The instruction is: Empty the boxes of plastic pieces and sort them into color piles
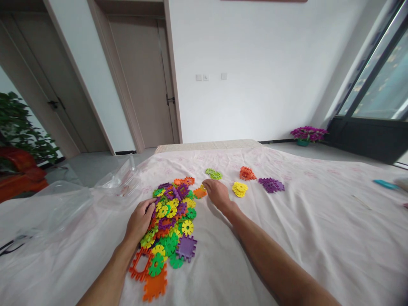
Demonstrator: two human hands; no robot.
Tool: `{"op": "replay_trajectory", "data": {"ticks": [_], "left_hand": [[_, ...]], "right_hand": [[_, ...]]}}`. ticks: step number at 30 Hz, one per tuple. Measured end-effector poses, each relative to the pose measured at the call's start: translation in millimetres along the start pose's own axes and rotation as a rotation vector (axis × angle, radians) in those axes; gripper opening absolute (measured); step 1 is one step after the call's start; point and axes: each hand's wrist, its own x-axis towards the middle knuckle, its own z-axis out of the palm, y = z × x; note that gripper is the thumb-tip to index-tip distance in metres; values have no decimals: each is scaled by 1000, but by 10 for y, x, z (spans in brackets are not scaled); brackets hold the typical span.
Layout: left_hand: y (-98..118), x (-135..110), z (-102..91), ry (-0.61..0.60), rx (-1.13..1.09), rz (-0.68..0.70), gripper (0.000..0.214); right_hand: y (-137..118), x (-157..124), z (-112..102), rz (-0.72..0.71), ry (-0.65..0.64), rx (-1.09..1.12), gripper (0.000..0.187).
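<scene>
Many notched plastic building pieces, mixed in one heap between two bare hands.

The heap lies on a pale floral sheet, discs and squares overlapping; the left hand curves loosely against its left edge, perhaps to keep it from spreading, though whether it grips anything I cannot tell. The right hand is drawn narrow, fingertips down by an orange square piece at the heap's far right; the view is too small to show a pinch. Beyond lie light-green discs, yellow discs, orange-red pieces and purple squares, set apart seemingly so each colour stays separate. Clear plastic packaging sits left of the heap.
</scene>
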Motion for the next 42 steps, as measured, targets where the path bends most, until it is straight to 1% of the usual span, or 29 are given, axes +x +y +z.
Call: {"op": "replay_trajectory", "data": {"ticks": [3,6,8,12,16,19,21,22,25,28,30,31,33,35,37,40,42], "left_hand": [[-8,2,2,7,-1,1,47],[-8,5,2,2,-7,-3,47],[-6,6,1,-3,-8,-6,47],[2,5,1,-10,-8,-6,48],[6,1,5,-3,-7,-4,47],[-15,6,16,1,-12,-2,47],[-34,12,24,4,-12,0,46],[-40,15,27,5,-11,1,46],[-40,16,23,9,-12,6,46],[-20,7,9,6,-9,0,47],[-11,2,3,4,-7,-4,47],[-10,1,3,3,-5,-3,47],[-12,3,5,1,-2,0,47],[-15,6,8,4,2,3,47],[-14,8,9,9,7,5,47],[-3,2,3,16,5,12,47],[6,-4,-3,16,1,14,48]], "right_hand": [[241,37,-106,149,93,56,37],[535,41,-230,305,117,9,36],[706,26,-288,366,128,-48,36],[921,-31,-295,392,135,-147,34],[1000,-88,-215,396,136,-186,27],[965,-99,-186,370,187,-186,26],[874,-91,-181,300,217,-164,27],[807,-86,-176,250,211,-143,27],[543,-77,-123,37,107,-53,28],[271,-90,-9,-178,11,-8,34],[136,-104,72,-261,-30,-22,42],[89,-109,104,-282,-58,-34,43],[34,-113,141,-291,-119,-56,35],[17,-111,142,-262,-162,-79,25],[16,-108,117,-229,-170,-100,23],[26,-103,52,-208,-131,-107,29],[58,-91,-7,-156,-50,-82,33]]}}
